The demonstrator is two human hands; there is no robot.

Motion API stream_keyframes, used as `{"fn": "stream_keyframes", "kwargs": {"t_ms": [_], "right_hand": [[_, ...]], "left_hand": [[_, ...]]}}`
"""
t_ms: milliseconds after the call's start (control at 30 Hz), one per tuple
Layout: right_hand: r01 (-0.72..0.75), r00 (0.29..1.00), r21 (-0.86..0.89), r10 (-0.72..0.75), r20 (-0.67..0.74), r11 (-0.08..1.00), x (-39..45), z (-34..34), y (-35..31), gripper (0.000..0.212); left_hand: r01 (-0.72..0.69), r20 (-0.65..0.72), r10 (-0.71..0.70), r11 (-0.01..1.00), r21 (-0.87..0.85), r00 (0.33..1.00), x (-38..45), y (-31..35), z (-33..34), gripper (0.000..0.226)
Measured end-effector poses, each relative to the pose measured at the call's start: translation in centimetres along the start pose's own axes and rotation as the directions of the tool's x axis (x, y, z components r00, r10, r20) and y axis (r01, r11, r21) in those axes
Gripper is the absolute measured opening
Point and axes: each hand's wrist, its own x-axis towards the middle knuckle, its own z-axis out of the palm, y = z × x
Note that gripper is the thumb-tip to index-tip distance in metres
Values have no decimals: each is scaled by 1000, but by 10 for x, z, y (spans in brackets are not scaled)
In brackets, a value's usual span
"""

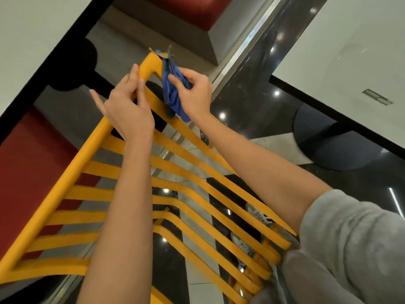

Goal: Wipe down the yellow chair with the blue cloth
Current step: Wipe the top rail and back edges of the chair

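Observation:
The yellow chair (pixel 72 170) is tipped up in front of me, its slatted frame running from the bottom of the view to a rounded corner at the top centre. My left hand (pixel 129 106) grips the frame rail just below that corner, fingers curled over it. My right hand (pixel 192 93) holds the bunched blue cloth (pixel 173 95) between thumb and fingers and presses it against the frame's far rail beside the corner. Part of the cloth hangs down below my hand.
A white table (pixel 32 40) with a black edge stands at the left, another white table (pixel 350 58) at the right on a dark round base (pixel 324 141). Red seating (pixel 26 163) lies behind the chair. The glossy tiled floor and shoes (pixel 258 216) show through the slats.

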Motion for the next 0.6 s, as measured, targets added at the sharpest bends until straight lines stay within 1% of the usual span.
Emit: {"fn": "stream_keyframes", "kwargs": {"t_ms": [67,133,200,400,500,600], "right_hand": [[21,1000,74,-21,-4,997,5,8,-9,16],[42,999,67,-44,24,997,4,5,-1,16],[36,999,15,-37,40,999,-1,-5,12,14],[-42,995,-230,60,74,972,-35,-59,60,9],[-142,987,-302,160,35,943,-58,-91,79,16],[-200,979,-327,197,-42,924,-68,-99,82,20]], "left_hand": [[3,4,-3,1000,0,1000,0,-1,0,32],[11,11,-10,1000,-10,1000,1,0,-1,32],[18,24,-17,999,-31,1000,1,-1,-1,31],[36,48,-34,999,-31,998,2,-4,2,30],[37,48,-36,999,-32,998,3,-3,3,31],[48,46,-47,999,-25,998,2,1,3,31]]}}
